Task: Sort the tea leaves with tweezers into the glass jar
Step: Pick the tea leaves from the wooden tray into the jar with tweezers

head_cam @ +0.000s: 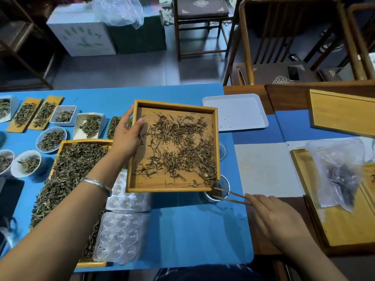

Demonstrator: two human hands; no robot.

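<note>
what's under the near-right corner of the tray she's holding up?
The glass jar sits below that corner of the wooden tray, dark tea leaves inside, tweezers tips at its mouth. The tray covers the jar's far rim.

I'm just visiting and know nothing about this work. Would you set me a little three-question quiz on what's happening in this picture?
1. True or false: the left hand holds the wooden tray flat on the blue mat.
2. Which is at the tray's low corner? A) the white tray B) the glass jar C) the clear blister tray
3. Fill in: the right hand grips the ___.

Key:
1. False: it is lifted and tilted towards the jar.
2. B
3. tweezers, whose tips reach the tea leaves at the jar's mouth.
</note>
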